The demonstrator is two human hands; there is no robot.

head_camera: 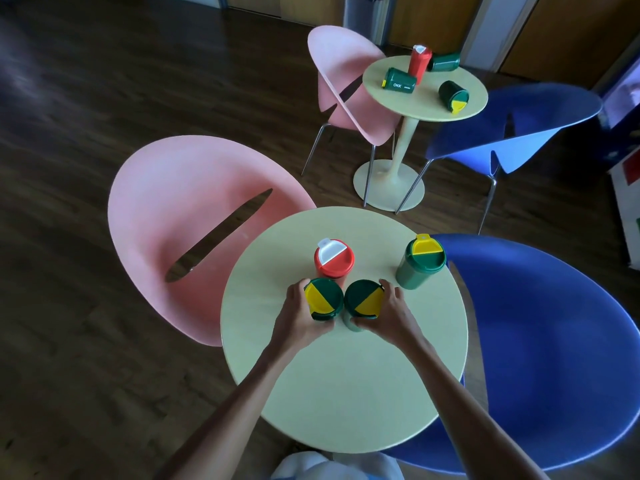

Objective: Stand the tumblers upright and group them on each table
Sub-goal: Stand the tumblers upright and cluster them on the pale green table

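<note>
Green left tumbler [323, 299] | left hand [299, 317] grips it | right tumbler [363, 299] | right hand [389, 315] grips it

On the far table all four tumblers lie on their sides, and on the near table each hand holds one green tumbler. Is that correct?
Not quite: the head view shows the red plastic tumbler on the far round table standing upright; only the three green tumblers lie on their sides. The rest is right.
</note>
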